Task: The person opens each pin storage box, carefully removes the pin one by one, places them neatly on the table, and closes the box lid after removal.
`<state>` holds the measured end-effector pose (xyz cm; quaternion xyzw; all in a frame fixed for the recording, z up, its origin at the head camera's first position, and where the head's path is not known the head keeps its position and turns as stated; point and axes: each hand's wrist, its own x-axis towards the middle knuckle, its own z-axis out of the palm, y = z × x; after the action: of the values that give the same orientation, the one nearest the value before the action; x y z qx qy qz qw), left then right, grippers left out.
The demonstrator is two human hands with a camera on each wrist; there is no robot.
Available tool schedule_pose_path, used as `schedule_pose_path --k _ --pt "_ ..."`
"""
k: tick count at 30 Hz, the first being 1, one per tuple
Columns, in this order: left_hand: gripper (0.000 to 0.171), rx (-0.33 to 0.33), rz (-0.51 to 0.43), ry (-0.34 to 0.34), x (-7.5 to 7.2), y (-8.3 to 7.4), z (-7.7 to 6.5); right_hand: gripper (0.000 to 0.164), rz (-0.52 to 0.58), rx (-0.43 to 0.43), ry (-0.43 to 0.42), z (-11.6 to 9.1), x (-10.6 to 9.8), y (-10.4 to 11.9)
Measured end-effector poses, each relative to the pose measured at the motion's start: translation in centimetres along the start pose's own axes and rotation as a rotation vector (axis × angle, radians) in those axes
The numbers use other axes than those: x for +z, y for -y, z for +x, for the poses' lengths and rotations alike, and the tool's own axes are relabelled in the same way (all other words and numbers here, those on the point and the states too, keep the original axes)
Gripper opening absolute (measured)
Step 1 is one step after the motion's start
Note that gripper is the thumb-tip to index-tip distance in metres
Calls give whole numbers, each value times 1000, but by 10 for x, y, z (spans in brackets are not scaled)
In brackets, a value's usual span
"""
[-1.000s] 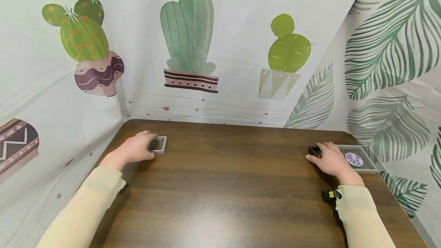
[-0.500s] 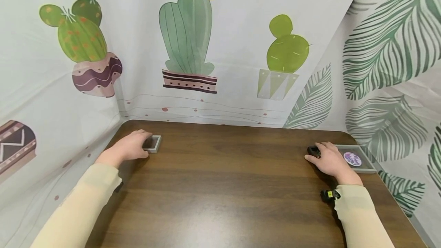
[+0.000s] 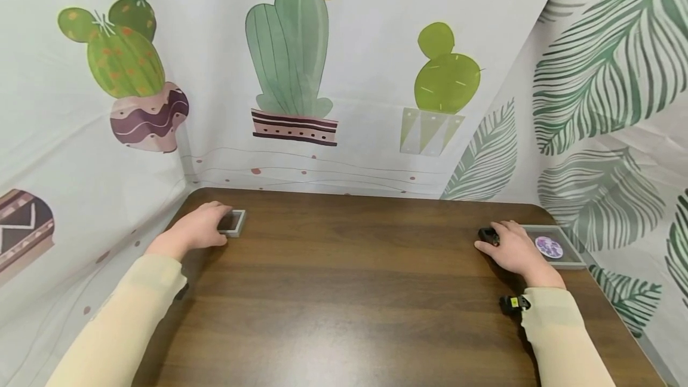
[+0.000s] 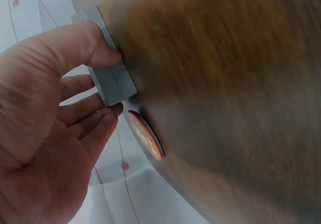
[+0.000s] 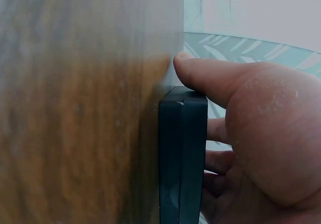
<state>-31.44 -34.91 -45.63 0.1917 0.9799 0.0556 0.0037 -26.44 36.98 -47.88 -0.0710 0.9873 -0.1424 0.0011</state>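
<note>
My left hand (image 3: 200, 227) pinches a small grey rectangular box (image 3: 232, 223) with a dark recessed middle, at the table's far left. In the left wrist view the thumb lies on one side of the grey box (image 4: 111, 76) and the fingers curl behind it. A thin orange-rimmed disc (image 4: 145, 134) lies close by on the tabletop. At the far right, my right hand (image 3: 517, 249) holds a black, flat-sided case (image 3: 488, 235). The right wrist view has the thumb over one end of the black case (image 5: 183, 148), with fingers behind it.
Beside my right hand a shallow grey tray (image 3: 574, 261) holds a round purple-and-white disc (image 3: 549, 247). Both hands work on a brown wooden table (image 3: 344, 273). A printed cloth (image 3: 371, 76) with cacti and leaves stands around its back and sides.
My left hand has moved a little left with the grey box, and the orange disc behind it has gone out of sight in the head view. The right hand stays in place.
</note>
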Motion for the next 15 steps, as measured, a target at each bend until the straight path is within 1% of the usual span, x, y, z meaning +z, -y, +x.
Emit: schedule_pose_path --k 5,15 --pt "76 -8 -6 -4 -2 1 -3 87 -3 -4 3 0 -1 1" --pt "76 3 -11 -13 1 5 -4 86 -7 -2 6 0 -1 1"
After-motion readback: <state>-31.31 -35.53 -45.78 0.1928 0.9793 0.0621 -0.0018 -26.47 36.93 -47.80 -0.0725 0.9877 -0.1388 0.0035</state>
